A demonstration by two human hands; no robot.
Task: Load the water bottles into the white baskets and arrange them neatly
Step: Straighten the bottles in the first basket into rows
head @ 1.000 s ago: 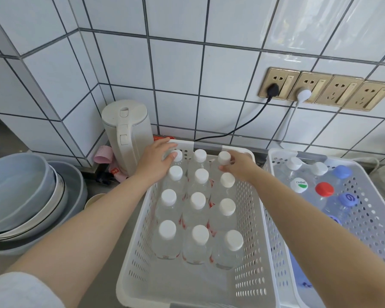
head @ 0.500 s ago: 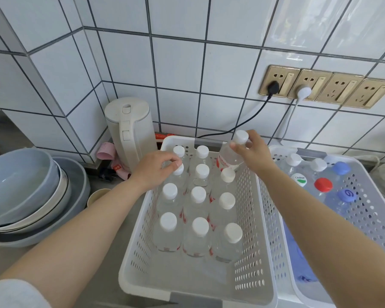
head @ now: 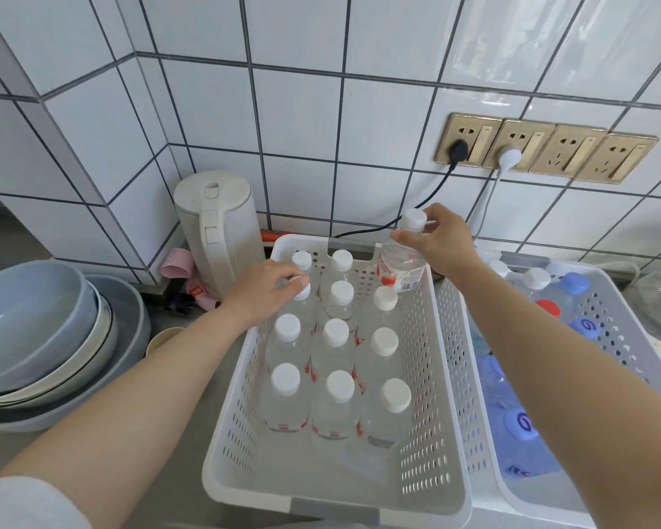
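my right hand (head: 445, 242) pinches the neck of a raised bottle (head: 401, 261), cap up, tilted, red label unreadable, over the far right corner of the white basket (head: 428, 376). my left hand (head: 262, 290) curls its fingertips on a standing bottle's cap (head: 300, 288); bare floor lies nearer me.
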